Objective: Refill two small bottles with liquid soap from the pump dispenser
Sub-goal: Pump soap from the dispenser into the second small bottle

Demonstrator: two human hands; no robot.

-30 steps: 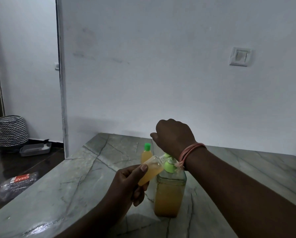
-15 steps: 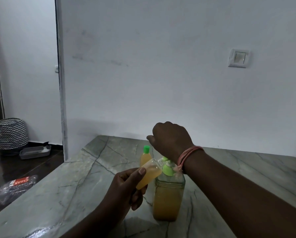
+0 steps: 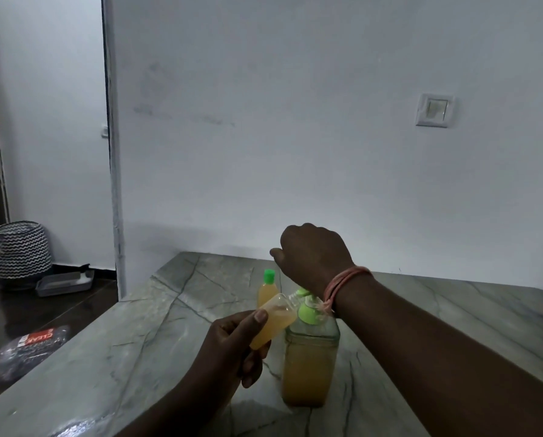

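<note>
under the right hand, whose curled fingers are hidden, stands the dispenser on a veined grey table. left hand fingers pinch a tilted bottle at its spout; a capped bottle stands beyond. white wall behind, basket far left.

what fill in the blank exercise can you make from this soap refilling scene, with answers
1. The left hand holds a small uncapped bottle tilted toward the ____ of the pump dispenser.
2. The capped small bottle standing on the marble countertop has a ____ cap.
3. The right hand, above the pump, wears a ____ band on its wrist.
4. The liquid soap in the dispenser looks ____ in colour.

Answers: nozzle; green; pink; yellowish-orange
</note>
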